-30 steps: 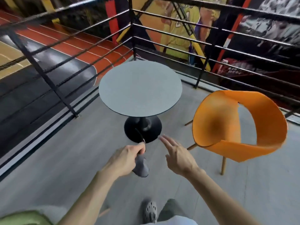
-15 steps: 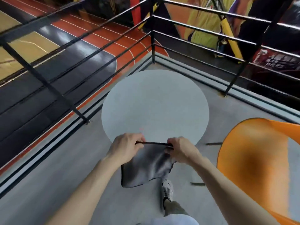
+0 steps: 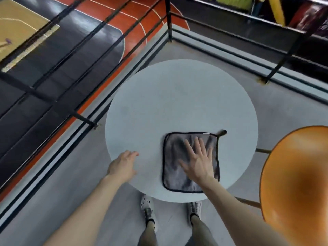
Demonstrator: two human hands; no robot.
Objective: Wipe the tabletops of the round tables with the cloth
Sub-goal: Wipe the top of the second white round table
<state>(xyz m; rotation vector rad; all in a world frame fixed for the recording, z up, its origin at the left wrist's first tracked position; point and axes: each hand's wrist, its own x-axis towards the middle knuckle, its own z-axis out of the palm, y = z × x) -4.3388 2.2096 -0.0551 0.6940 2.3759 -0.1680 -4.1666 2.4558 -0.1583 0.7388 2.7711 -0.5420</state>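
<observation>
Fingers (image 3: pixel 197 146) of my right hand (image 3: pixel 197 166) were spread flat, pressing the cloth (image 3: pixel 173 176) onto the surface (image 3: pixel 177 96). Cloth lay opened out on the near right part, roughly square so no real long axis, loop at its far right corner. Most bare surface ran far and left of those fingers, so I judged the stroke should go that way. Left hand (image 3: pixel 122 166) was at the near left rim, fingers loose, holding nothing; contact unclear. Orange chair (image 3: pixel 298 183) stood close on the right.
</observation>
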